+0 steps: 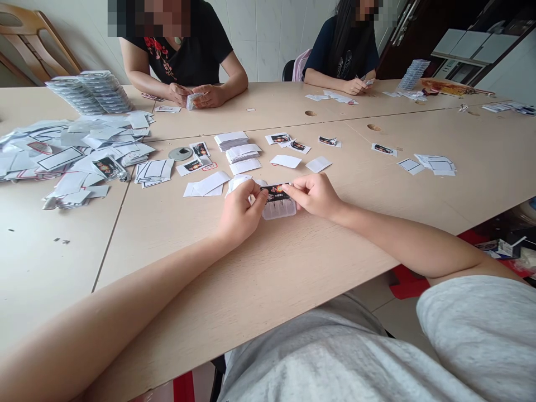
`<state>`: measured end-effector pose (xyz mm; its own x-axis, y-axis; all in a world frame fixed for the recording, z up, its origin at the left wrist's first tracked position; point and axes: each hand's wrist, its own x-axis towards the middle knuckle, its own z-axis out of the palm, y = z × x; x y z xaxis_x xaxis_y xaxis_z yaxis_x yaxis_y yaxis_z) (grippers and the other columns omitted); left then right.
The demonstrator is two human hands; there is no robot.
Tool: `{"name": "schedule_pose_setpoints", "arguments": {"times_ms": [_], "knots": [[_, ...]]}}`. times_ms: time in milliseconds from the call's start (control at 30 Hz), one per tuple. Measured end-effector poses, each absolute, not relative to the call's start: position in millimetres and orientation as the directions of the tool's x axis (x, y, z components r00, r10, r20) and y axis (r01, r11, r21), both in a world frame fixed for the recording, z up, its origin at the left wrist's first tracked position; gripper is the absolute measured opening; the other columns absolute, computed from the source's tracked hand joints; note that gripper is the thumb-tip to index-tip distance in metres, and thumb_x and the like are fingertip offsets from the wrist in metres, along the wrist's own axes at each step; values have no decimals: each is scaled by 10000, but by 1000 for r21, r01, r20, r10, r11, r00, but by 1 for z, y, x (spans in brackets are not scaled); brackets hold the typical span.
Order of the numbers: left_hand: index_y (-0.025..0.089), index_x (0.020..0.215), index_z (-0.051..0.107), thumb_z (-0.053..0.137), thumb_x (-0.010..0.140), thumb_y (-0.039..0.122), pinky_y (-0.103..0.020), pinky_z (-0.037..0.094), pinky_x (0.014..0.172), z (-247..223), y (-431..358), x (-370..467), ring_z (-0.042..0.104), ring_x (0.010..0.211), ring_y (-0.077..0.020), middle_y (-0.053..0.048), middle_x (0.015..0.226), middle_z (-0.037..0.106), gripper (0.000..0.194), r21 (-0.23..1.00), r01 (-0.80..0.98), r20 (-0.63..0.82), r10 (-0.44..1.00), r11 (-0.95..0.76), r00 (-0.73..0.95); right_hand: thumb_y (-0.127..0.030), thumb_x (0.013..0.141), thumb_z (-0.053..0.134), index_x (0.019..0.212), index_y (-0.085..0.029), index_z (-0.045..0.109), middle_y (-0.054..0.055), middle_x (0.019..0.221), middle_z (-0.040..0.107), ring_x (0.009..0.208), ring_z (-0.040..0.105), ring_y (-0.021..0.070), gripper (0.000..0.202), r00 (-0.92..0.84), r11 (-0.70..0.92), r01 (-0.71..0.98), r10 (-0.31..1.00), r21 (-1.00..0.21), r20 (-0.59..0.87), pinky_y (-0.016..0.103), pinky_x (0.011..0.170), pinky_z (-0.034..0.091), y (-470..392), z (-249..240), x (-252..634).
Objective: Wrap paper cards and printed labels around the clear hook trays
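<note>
Between both hands, just above the table, is a small clear plastic box (280, 210) with compartments. A black label (277, 192) with a bright orange burst lies across its upper part. My left hand (245, 209) pinches the box's left end, thumb at the label's edge. At the right end my right hand (315, 195) grips it, thumb or finger pressed onto the label. What sits in the compartments is too small to make out. Just beyond the hands lie white cards (286, 161) and a stack of white cards (231, 140).
A large heap of white cards and packets (62, 148) covers the left side, with stacked clear boxes (90, 92) behind it. A grey tape roll (180, 154) lies nearer. Two people sit across the table (201, 268), their hands (196, 96) on small items. More boxes (414, 74) stand far right.
</note>
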<state>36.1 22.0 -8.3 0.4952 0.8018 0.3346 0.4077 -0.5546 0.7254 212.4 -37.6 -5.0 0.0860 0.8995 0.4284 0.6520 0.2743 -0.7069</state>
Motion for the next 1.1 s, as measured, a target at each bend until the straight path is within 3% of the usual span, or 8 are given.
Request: {"name": "schedule_pose_setpoints", "arguments": {"times_ms": [200,400,600,833,1000,1100], "knots": [[184,666,441,503,840,342,-251,336,602,-8,23,36,425,637,-126,16,640,488,243,747,385,329,805,-541,493,-313,838,570,441,-183,365,-23,425,459,424,421,78,466,48,353,500,901,-791,432,248,466,314,-35,-9,219],[167,646,496,549,823,438,-254,347,606,-4,25,35,447,611,-114,6,656,550,328,760,416,291,834,-499,469,-358,832,593,454,-187,341,-31,430,438,413,391,68,486,102,386,484,867,-786,488,246,438,294,-34,-11,219],[171,635,424,554,809,533,-238,295,539,-5,29,35,377,564,-93,28,598,443,423,818,374,235,847,-437,477,-405,836,591,459,-183,380,-35,420,460,417,400,67,486,124,392,396,873,-830,472,240,458,344,-34,-11,221],[173,769,498,462,876,504,-237,302,553,-12,33,34,380,609,-101,13,670,445,350,899,166,232,760,-406,607,-375,844,591,464,-177,411,-31,430,475,411,461,71,464,105,403,344,881,-848,462,233,446,364,-36,-9,221],[158,679,494,505,859,479,-236,274,529,-5,29,34,348,572,-92,21,609,407,368,908,169,208,763,-383,612,-383,807,634,467,-185,342,-39,454,451,418,482,73,490,53,384,320,905,-866,421,230,441,369,-40,-9,218],[154,653,494,511,860,451,-232,287,528,-2,29,33,362,557,-88,23,592,419,362,924,134,205,761,-357,616,-418,776,665,564,-196,355,-62,469,445,407,502,84,436,44,295,186,950,-937,308,218,410,364,-38,-8,218]]}}
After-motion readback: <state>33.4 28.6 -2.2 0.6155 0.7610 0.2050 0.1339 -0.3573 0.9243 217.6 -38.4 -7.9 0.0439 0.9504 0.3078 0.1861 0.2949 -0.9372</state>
